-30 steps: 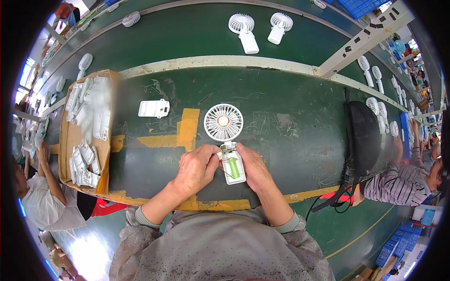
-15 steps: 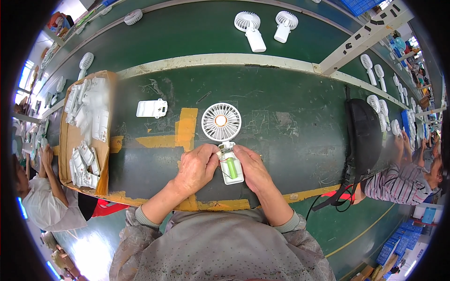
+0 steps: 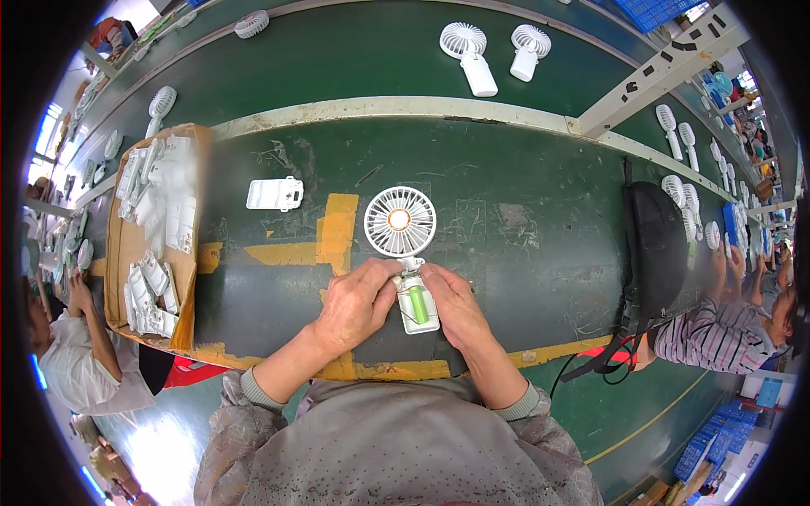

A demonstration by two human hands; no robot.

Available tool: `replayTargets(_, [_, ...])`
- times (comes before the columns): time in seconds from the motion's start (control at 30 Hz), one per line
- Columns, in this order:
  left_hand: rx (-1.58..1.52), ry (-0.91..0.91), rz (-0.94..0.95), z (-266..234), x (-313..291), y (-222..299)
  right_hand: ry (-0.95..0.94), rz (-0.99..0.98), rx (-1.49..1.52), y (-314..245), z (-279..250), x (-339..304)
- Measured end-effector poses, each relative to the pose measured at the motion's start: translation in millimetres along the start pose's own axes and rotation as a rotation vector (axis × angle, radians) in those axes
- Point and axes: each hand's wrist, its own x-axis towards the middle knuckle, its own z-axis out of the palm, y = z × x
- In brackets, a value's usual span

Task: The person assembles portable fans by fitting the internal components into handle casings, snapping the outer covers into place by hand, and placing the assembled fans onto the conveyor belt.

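Fan between two hands, near the middle of the table's near edge
On the table [image 3: 540, 287], the fan's head [image 3: 400, 221] points toward the far edge; the battery [image 3: 418, 305] lies in its handle [image 3: 428, 324], between left hand [image 3: 354, 308] and right hand [image 3: 458, 310]. A cover [image 3: 274, 194] lies farther left, then a box [image 3: 125, 253] holding parts [image 3: 179, 223]. A bag [image 3: 656, 244] lies toward the right edge. Beyond the far edge lie two fans [image 3: 478, 74].

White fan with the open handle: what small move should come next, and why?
Perhaps press down the small parts at the neck of the white fan: the left hand and right hand both have fingertips there, the handle lies open with its green battery exposed, and the white shell lies apart.
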Motion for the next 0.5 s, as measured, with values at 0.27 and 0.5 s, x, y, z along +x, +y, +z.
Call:
replayTargets(0.27, [0.225,-0.108,0.259,-4.6,1.2,0.7,-0.093,-0.008,-0.005,-6.4,-2.5,-4.6])
replayTargets(0.5, [0.361,-0.204,0.295,-3.6,0.7,5.3,-0.215,-0.071,-0.056,-3.7,-4.0,-3.8])
